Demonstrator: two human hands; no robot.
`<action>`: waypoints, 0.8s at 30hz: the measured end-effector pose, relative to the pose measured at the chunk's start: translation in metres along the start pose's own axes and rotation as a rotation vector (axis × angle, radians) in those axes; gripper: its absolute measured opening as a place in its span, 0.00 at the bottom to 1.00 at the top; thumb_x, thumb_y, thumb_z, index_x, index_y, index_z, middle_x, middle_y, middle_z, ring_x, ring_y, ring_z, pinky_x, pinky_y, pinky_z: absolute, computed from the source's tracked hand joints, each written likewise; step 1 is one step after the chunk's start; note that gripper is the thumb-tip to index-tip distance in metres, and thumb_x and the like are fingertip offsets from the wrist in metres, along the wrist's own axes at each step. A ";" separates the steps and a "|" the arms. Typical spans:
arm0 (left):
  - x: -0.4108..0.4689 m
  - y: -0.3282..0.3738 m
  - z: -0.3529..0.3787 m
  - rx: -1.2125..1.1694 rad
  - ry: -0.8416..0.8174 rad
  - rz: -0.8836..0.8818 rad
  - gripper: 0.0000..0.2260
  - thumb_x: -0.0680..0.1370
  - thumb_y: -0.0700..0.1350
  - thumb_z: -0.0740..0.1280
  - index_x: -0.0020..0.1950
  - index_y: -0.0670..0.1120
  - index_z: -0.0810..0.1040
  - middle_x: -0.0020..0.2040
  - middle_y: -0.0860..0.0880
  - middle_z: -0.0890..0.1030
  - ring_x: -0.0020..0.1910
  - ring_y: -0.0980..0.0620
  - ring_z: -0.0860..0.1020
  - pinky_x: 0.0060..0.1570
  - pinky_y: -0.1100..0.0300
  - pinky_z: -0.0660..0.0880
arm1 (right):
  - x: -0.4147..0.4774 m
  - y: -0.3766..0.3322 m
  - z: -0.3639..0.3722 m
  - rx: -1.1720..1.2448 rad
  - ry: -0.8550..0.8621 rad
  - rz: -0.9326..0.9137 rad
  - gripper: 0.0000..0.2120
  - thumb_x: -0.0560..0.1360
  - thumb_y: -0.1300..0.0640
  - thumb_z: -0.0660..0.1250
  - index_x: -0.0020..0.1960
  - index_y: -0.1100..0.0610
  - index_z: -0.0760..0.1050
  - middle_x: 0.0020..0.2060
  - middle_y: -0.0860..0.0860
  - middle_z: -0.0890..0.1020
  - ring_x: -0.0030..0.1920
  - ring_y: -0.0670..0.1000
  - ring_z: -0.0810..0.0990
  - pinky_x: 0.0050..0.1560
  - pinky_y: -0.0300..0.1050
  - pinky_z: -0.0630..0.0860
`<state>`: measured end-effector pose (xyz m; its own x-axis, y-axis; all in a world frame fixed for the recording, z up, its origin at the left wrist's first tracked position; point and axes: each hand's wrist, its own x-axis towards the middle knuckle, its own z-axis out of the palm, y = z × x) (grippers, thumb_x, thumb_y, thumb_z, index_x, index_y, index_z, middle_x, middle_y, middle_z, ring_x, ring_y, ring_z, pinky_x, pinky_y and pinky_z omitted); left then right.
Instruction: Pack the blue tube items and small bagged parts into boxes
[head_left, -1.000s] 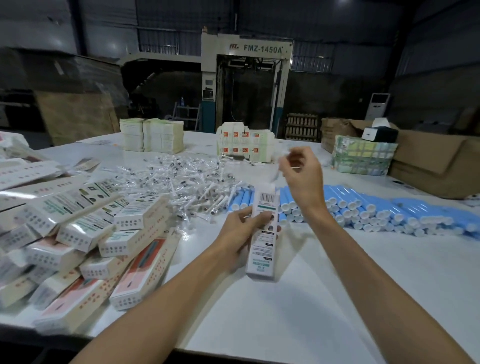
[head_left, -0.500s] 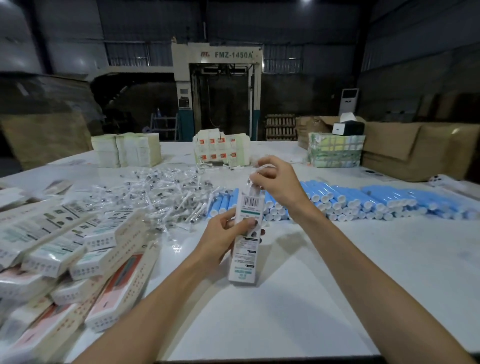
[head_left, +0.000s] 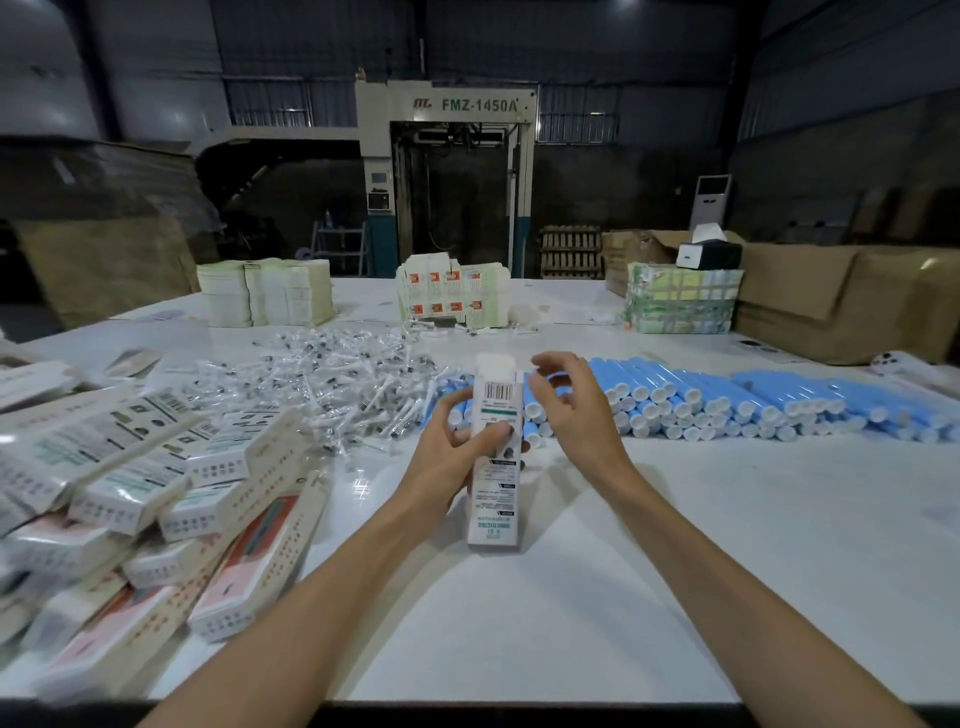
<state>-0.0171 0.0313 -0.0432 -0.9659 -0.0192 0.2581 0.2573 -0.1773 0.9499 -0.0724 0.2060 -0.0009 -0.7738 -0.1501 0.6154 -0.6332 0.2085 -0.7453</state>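
two bare forearms reach in from the near edge over the white desk (head_left: 675, 571). the left hand (head_left: 453, 457) grips a tall, narrow white box (head_left: 493, 506) about its middle; its fingers (head_left: 451, 408) curl round the far side and the thumb lies across the printed front. the box stands on its bottom end on the desk, leaning a little away, barcode near the top and its top flap (head_left: 494, 364) standing open. the right hand (head_left: 574, 413) hangs just beside the box's upper right corner, its fingers (head_left: 551, 362) loosely curled with nothing seen between them; whether a fingertip touches the flap cannot be told.

to the left a loose heap of closed boxes (head_left: 208, 493) of the same kind lies tumbled, some white, some with pink faces. past the hands, a spread of small clear bagged parts (head_left: 332, 379) covers the middle of the desk, and touching its right edge a long bank of blue tubes (head_left: 727, 400) with white caps lies stacked, caps toward the camera.

farther back stand stacks of flat cartons (head_left: 265, 291), a second stack with red squares (head_left: 452, 296), and a strapped green and yellow bundle (head_left: 680, 301). brown cardboard cartons (head_left: 831, 301) sit at the far right. behind all of it is a machine marked fmz-1450a (head_left: 447, 171).
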 end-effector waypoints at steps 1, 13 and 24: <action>0.000 0.000 0.000 -0.012 -0.007 0.017 0.32 0.78 0.46 0.79 0.76 0.60 0.66 0.58 0.39 0.88 0.54 0.36 0.88 0.49 0.45 0.85 | -0.005 0.006 0.001 0.049 -0.009 0.044 0.10 0.84 0.54 0.68 0.64 0.52 0.76 0.58 0.49 0.80 0.54 0.39 0.79 0.50 0.34 0.74; -0.007 0.007 0.001 0.096 -0.026 0.154 0.27 0.84 0.43 0.72 0.77 0.64 0.70 0.63 0.43 0.86 0.59 0.38 0.86 0.50 0.47 0.85 | -0.024 0.013 0.010 0.283 -0.189 0.049 0.17 0.83 0.54 0.70 0.71 0.46 0.77 0.54 0.51 0.86 0.55 0.54 0.84 0.53 0.48 0.84; -0.006 0.010 -0.006 0.225 0.014 0.152 0.24 0.79 0.43 0.79 0.72 0.57 0.78 0.56 0.47 0.87 0.53 0.45 0.88 0.45 0.52 0.84 | -0.016 0.018 -0.003 0.122 -0.323 0.041 0.09 0.84 0.51 0.67 0.63 0.52 0.78 0.51 0.52 0.86 0.54 0.54 0.84 0.59 0.53 0.80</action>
<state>-0.0085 0.0239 -0.0363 -0.9157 -0.0424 0.3997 0.3975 0.0517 0.9162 -0.0718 0.2152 -0.0234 -0.7518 -0.4460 0.4857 -0.5834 0.1066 -0.8052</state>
